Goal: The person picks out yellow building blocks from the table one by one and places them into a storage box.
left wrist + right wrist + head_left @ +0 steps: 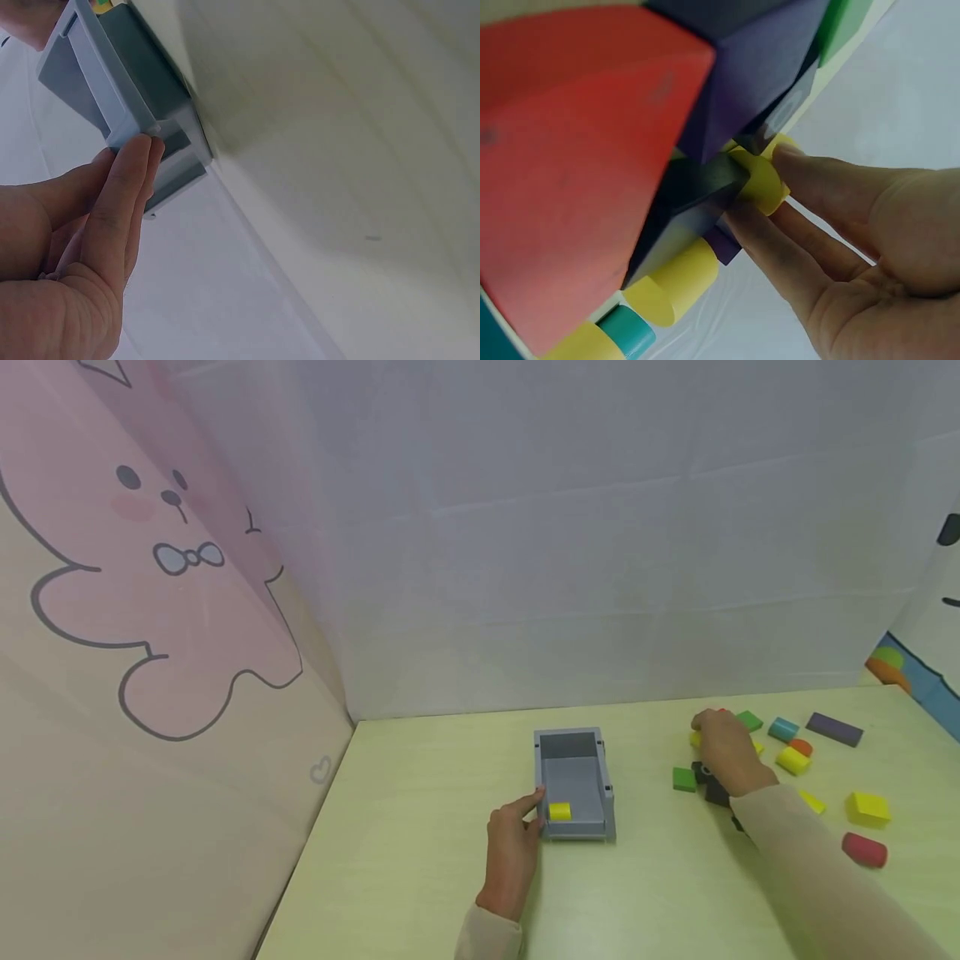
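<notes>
Person's left hand pinches the near-left wall of a gray bin on the pale table, one yellow cylinder lying in its near-left corner, while the right hand, well apart, pinches another yellow cylinder among scattered coloured blocks.

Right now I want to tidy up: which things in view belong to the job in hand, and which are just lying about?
Probably in the job:
gray box, pinched by the left hand
yellow cylinder inside it
yellow block pinched by the right hand

Apparently just lying about:
red cylinder
dark purple bar
teal cylinder
</notes>
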Tool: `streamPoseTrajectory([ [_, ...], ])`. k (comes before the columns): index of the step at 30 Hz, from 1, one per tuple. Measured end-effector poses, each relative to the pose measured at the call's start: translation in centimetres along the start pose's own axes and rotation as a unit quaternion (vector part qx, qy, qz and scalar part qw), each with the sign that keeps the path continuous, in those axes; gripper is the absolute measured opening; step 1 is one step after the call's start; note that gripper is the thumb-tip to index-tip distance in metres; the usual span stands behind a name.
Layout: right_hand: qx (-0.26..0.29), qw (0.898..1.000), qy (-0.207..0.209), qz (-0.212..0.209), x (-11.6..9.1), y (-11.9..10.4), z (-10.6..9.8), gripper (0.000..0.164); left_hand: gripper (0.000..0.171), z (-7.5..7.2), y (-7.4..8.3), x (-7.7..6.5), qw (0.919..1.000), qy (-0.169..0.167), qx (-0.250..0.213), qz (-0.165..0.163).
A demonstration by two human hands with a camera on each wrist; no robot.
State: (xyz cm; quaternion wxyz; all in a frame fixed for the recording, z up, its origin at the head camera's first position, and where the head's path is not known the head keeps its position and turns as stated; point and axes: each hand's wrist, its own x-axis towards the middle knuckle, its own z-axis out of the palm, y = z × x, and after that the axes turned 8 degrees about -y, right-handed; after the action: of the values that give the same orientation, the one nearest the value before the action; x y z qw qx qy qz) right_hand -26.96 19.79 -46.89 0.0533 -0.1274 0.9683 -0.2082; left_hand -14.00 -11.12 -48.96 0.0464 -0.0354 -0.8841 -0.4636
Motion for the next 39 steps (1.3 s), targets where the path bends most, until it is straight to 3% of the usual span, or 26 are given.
streamPoseTrajectory([
  [9, 0.018, 1.000, -0.002, 0.009, -0.2, -0.1, -0.1, 0.030, 0.046, 0.1, 0.0, 0.1, 1.0000, 0.003, 0.002, -0.005],
  [16, 0.040, 0.999, 0.023, 0.000, -0.2, -0.5, 0.0, 0.034, 0.046, 0.1, 0.1, 0.0, 1.0000, 0.002, -0.001, -0.006],
  [25, 0.059, 0.995, 0.058, -0.050, -0.8, -3.1, -1.1, 0.031, 0.046, 0.1, -0.1, 0.1, 1.0000, 0.005, 0.004, -0.006],
  [32, 0.064, 0.996, 0.039, -0.042, -0.9, -5.3, -1.7, 0.033, 0.046, 0.1, 0.1, 0.0, 0.9999, 0.007, 0.011, -0.005],
  [39, 0.057, 0.996, 0.049, -0.048, -1.1, -6.8, -1.7, 0.032, 0.047, 0.1, 0.1, 0.1, 0.9998, 0.007, 0.016, -0.002],
])
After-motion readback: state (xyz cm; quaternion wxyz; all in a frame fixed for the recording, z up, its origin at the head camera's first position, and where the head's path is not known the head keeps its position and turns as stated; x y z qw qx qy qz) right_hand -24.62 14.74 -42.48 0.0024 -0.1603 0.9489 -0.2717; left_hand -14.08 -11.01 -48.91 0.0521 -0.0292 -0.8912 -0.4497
